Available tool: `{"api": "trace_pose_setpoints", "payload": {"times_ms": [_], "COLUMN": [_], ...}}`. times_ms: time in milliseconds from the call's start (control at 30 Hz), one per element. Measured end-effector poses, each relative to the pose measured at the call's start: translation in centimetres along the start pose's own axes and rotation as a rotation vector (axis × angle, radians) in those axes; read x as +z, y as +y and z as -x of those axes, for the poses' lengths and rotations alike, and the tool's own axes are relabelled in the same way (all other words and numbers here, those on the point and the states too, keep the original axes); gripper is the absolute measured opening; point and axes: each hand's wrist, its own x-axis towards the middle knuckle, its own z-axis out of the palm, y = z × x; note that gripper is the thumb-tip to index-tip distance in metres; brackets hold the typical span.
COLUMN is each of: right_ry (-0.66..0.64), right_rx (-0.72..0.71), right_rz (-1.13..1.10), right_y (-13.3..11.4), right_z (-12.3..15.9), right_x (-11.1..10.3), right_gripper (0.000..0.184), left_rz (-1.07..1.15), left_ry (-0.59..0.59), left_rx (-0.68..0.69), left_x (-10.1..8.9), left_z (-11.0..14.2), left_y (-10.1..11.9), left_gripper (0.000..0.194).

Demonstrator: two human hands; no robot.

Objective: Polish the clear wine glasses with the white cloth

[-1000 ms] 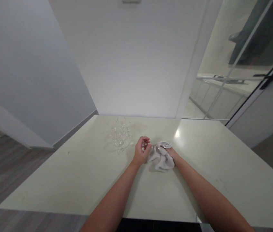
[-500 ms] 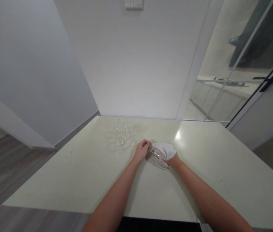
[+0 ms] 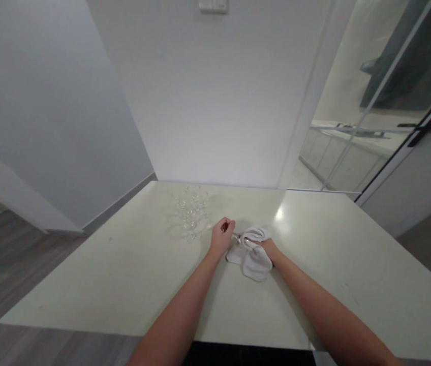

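My left hand (image 3: pixel 221 237) is curled shut over the middle of the pale table (image 3: pixel 124 284), pinching the stem end of a clear glass (image 3: pixel 243 238) that lies sideways between my hands. My right hand (image 3: pixel 268 247) grips a white cloth (image 3: pixel 251 259) wrapped around the bowl of that glass; the cloth hangs down onto the table and hides most of the fingers. A cluster of several clear stemmed glasses (image 3: pixel 191 209) stands just beyond and to the left of my left hand.
A white wall (image 3: pixel 208 101) rises right behind the table's far edge, with a light switch (image 3: pixel 213 5) high up. A glass partition and a door with a black handle (image 3: pixel 423 129) stand to the right. Grey wood floor (image 3: pixel 5 254) lies to the left.
The cloth, bunched over the glass half a second ago, has turned and now hangs lower onto the table. Both hands stayed in about the same place.
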Motion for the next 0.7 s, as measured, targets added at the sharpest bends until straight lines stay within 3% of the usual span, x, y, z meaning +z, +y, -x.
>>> {"api": "trace_pose_setpoints", "payload": {"times_ms": [200, 433, 567, 700], "right_ry": [-0.006, -0.173, -0.091, 0.067], "right_rx": [0.076, -0.017, -0.051, 0.016], "right_rz": [-0.055, -0.025, 0.059, -0.085], "right_y": [-0.6, -1.3, -0.4, 0.7], "right_z": [0.3, 0.9, 0.5, -0.3], "right_x": [0.3, -0.1, 0.0, -0.1], "right_gripper": [0.034, 0.03, 0.026, 0.026], "left_rz": [-0.028, -0.044, -0.045, 0.003], "left_ry": [0.032, 0.032, 0.017, -0.001], "left_rx": [-0.02, -0.054, -0.11, -0.123], "left_x": [0.0, -0.2, -0.3, 0.1], "left_z": [0.0, -0.2, -0.6, -0.7], "left_y": [0.1, 0.2, -0.3, -0.7], "left_gripper": [0.035, 0.036, 0.034, 0.031]}}
